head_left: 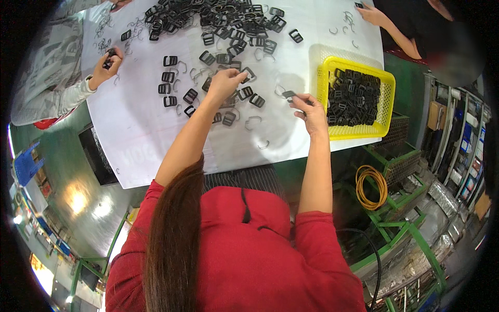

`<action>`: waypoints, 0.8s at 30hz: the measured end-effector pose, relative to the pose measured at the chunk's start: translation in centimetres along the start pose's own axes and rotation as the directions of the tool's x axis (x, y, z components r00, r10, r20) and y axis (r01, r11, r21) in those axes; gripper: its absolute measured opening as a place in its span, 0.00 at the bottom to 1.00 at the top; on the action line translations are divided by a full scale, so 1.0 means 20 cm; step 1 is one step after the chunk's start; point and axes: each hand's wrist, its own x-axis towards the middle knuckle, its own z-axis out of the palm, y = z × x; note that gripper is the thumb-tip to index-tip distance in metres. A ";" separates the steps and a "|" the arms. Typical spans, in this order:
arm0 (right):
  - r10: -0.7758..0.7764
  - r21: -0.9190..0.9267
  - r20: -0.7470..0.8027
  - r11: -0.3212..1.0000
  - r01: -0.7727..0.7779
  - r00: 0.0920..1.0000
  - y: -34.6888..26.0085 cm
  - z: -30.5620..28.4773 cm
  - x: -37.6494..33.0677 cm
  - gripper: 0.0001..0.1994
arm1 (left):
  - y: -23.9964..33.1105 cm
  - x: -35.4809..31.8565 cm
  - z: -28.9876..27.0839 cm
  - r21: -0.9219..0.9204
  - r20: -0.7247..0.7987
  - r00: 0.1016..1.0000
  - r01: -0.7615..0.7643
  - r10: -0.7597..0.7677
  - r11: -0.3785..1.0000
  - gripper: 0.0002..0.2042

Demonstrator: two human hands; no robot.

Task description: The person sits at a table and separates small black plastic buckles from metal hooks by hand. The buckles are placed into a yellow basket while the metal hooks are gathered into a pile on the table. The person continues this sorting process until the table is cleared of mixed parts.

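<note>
My left hand [224,85] reaches over the scattered parts at mid-table, thumb and fingers pinched on the edge of a black slide buckle [249,74]. To its right, my right hand [312,114] grips another black buckle [288,94] between thumb and fingers, just left of the yellow basket. A thin wire clip [279,91] shows beside that buckle; whether they are joined I cannot tell. Loose black buckles [256,100] and thin curved wire clips [253,122] lie under and around my left hand. A short column of buckles [168,77] lies farther left.
A yellow perforated basket [387,104] full of black buckles stands at the table's right. A large buckle pile [218,18] covers the far middle of the white table [135,140]. Co-workers' hands [105,67] [373,14] work at the left and far right.
</note>
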 end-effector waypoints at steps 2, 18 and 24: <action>0.014 0.072 -0.033 0.997 -0.011 0.999 0.01 -0.04 -0.02 0.11 | 0.07 -0.01 0.06 -0.093 0.019 1.000 0.000 0.002 0.996 0.21; -0.948 -0.954 -0.147 0.212 0.213 0.282 -0.10 -0.45 -0.01 0.14 | 0.51 -0.13 0.54 0.208 0.019 0.868 -0.490 0.497 0.847 0.16; -0.611 -0.901 0.182 0.210 0.380 0.770 0.28 0.31 0.00 0.21 | -0.07 -0.12 0.25 0.730 -0.006 0.895 -0.301 0.446 0.613 0.20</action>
